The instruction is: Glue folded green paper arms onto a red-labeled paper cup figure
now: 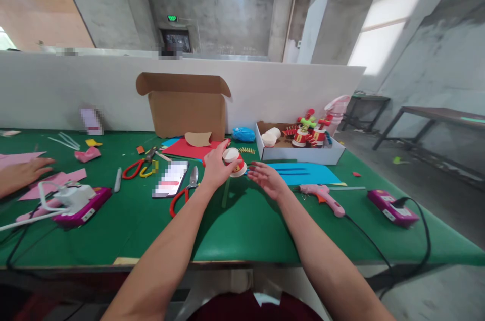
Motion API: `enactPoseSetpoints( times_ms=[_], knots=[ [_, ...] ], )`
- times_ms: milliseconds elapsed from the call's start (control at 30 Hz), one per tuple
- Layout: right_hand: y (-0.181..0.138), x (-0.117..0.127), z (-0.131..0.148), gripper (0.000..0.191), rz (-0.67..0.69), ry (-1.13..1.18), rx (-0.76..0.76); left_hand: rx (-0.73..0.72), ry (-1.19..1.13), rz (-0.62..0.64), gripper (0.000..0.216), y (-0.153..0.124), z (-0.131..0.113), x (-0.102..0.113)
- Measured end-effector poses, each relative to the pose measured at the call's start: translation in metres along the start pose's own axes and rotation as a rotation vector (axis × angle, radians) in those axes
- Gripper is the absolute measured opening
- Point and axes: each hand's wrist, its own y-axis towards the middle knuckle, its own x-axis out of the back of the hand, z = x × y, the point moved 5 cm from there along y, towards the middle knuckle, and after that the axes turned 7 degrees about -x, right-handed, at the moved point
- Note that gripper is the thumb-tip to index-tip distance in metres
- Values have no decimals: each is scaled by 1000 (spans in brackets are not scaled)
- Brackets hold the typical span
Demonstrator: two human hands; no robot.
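My left hand [219, 167] is wrapped around the side of a small red and white paper cup [237, 163], held above the table in front of me. A thin green strip [226, 193] shows just below the cup. To the right, my right hand [267, 179] is open with its fingers apart, close to the cup but not gripping it. Blue paper [306, 173] lies behind that hand. Red-handled scissors [185, 195] and a phone [170, 179] lie left of my left forearm.
A white box [303, 155] at the back right holds paper cups and decorated cup figures. A pink glue gun [322, 195] lies right of my hands, its cable trailing near a purple power strip [392, 207]. Another person's hand [28, 174] rests on pink paper at left.
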Motion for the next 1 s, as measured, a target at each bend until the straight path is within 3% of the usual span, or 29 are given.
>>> enactPoseSetpoints(
  times_ms=[200, 367, 667, 833, 1000],
  knots=[
    [-5, -22, -24, 25, 207, 55, -162, -17, -13, -23, 62, -2, -5, -1],
    [-1, -19, -30, 20, 152, 66, -172, -31, -13, -33, 65, -3, -6, -3],
    [-3, -20, -33, 40, 176, 121, -299, -33, -87, 47, 74, -4, -13, -5],
    [-4, -22, -38, 52, 189, 163, -372, -114, -101, 115, 80, -6, -19, -12],
    [-5, -24, -36, 48, 144, 191, -384, -233, -104, 140, 84, -7, -26, -12]
  ],
)
